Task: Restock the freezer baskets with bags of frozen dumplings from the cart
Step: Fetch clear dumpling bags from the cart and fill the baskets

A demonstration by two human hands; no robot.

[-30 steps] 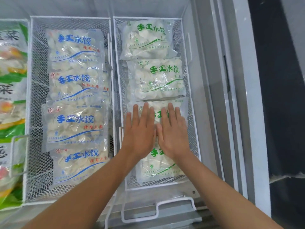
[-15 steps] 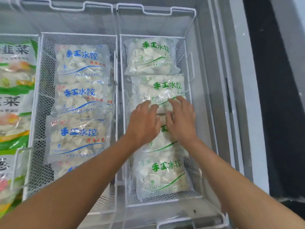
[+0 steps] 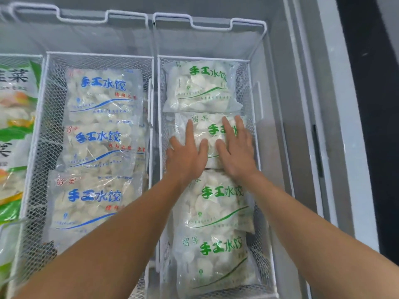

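Now both hands (image 3: 212, 156) flat on green-print bags (image 3: 218, 203), right basket (image 3: 251, 67)

You are seeing the freezer's grey inner wall (image 3: 278, 147) running up the right side; just beyond it the pale rim (image 3: 345, 147) is lying in stepped ridges, and a short dark slot (image 3: 317, 152) is showing in it. Further right a dark strip of floor (image 3: 371, 126) is filling the edge of your view; at the far left, packets with green and orange print (image 3: 15, 126) are lying flat, cut off by the frame.
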